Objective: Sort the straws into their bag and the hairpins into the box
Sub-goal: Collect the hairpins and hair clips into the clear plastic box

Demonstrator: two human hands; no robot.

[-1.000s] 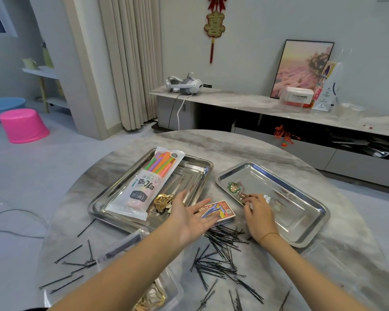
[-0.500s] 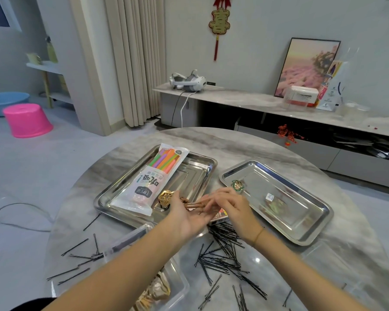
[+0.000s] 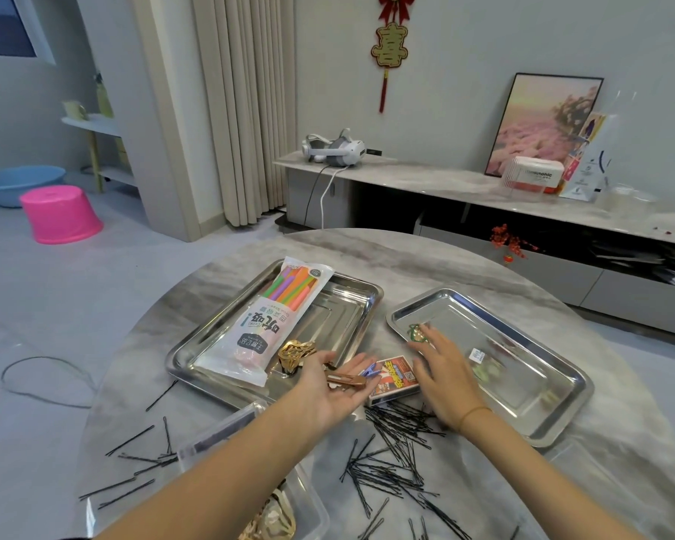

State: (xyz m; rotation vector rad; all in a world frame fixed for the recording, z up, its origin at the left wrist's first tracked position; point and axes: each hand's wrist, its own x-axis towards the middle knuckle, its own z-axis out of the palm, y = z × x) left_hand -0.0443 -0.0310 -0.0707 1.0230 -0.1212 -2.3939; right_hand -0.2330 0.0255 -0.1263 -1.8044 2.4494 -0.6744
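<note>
The round grey marble counter (image 3: 425,259) carries two trays, the left steel tray (image 3: 351,302) and the right steel tray (image 3: 523,383). One printed bag of coloured straws (image 3: 262,333) lies in the left tray, and one clear plastic box (image 3: 219,434) sits at the near edge. The left hand (image 3: 328,391) lies palm up with fingers straight, carrying one copper hairclip (image 3: 345,380). The right hand (image 3: 445,376), spread and seemingly empty, hovers by one green-gold hairpin (image 3: 416,333). It should pinch that pin cleanly before both go to the box. The loose black hairpins (image 3: 390,454) are too many to count.
</note>
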